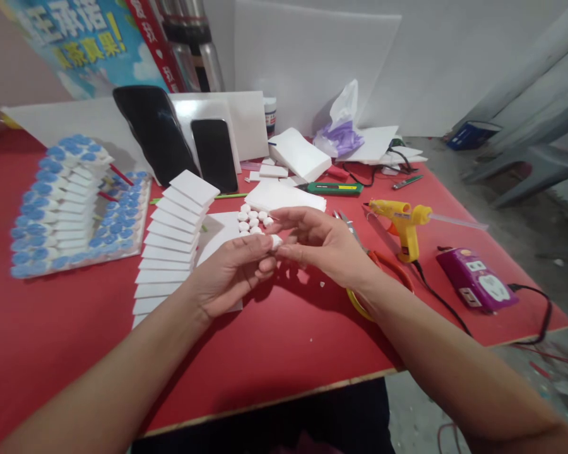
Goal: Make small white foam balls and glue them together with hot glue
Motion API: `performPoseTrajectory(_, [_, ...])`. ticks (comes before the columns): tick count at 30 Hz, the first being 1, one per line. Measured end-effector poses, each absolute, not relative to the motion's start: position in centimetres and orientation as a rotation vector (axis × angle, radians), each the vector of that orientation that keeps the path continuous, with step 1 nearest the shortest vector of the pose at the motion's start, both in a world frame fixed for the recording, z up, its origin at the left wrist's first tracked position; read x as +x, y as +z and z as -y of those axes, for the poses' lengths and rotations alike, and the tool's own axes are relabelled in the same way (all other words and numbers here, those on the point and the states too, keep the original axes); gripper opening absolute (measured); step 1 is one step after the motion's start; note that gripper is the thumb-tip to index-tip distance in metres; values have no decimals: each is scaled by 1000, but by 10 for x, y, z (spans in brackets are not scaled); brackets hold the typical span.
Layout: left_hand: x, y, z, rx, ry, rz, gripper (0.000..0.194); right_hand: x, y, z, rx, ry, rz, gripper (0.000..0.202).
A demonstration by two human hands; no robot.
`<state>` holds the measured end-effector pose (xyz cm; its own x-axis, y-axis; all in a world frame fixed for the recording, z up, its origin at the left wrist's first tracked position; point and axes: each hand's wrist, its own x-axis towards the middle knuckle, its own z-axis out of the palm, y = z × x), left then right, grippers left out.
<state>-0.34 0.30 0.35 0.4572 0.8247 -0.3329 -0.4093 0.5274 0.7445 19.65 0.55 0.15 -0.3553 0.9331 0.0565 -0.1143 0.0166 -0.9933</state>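
Note:
Between my two hands is a small white piece [275,242], pinched at the fingertips. My left hand [239,268] grips it from the left with thumb and fingers, and my right hand [324,246] touches it from the right with thumb and bent fingers. Just beyond the fingertips, several round white pieces [253,217] lie in rows on a white board [220,230]. A fanned stair of white slabs [168,252] stands left of my left hand. Farther left is a similar stair model [76,208] covered with blue and white round pieces.
Orange-handled scissors [390,268] lie partly under my right forearm. To the right are a yellow glue gun [400,221] and a purple power socket [478,280] with cables. Behind are a green cutter [334,188], two phones [215,154], white foam blocks [300,154] and a tissue pack [341,139].

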Motion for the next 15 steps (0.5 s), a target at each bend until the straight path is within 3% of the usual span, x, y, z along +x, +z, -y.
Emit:
performPoseTrajectory(2, [-7, 8, -5, 774, 982, -834, 25, 199, 3, -8, -919, 1397, 1374, 50])
performPoseTrajectory(6, [-13, 17, -9, 1106, 1415, -1045, 14, 208, 4, -17, -1049, 1065, 1278, 21])
performPoseTrajectory(8, [-15, 18, -9, 1210, 1490, -1125, 14, 211, 6, -19, -1056, 967, 1286, 18])
performPoseTrajectory(15, [-18, 11, -8, 1778, 1132, -1180, 14, 208, 9, -15, -1160, 892, 1401, 16])
